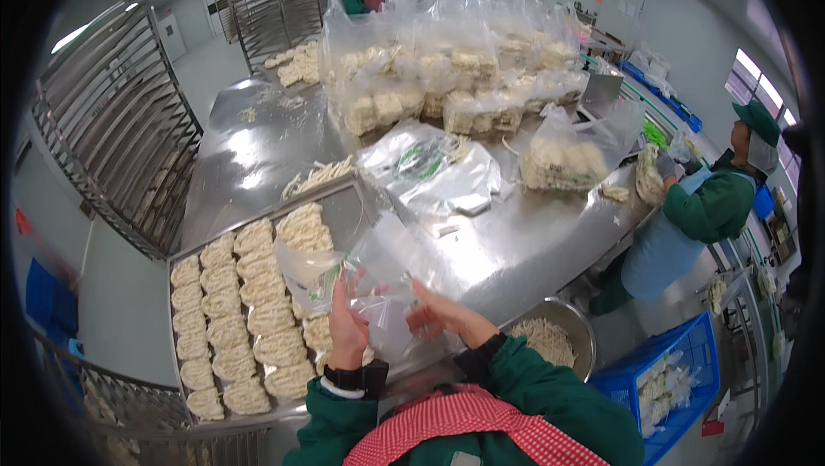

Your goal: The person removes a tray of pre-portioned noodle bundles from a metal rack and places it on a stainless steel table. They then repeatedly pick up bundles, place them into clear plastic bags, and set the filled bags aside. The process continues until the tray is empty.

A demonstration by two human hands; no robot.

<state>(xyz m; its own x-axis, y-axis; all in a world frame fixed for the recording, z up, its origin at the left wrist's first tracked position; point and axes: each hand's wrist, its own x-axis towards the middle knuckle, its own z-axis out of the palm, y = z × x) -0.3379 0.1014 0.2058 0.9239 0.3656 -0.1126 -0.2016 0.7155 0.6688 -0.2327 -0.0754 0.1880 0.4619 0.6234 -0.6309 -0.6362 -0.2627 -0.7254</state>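
Note:
My left hand and my right hand are raised on either side of a clear plastic bag with green print. The left thumb and fingers are on the bag's near left side; the right hand is at its right edge, its fingers partly hidden, so its grip is unclear. Below and left of the bag lies a metal tray with rows of dried noodle cakes; the bag hides some of them. A stack of flat plastic bags lies on the steel table beyond my hands.
Filled bags of noodle cakes are heaped at the back. A metal bowl of noodle scraps and a blue crate are at the lower right. A co-worker handles noodle cakes at the right. Tray racks stand at the left.

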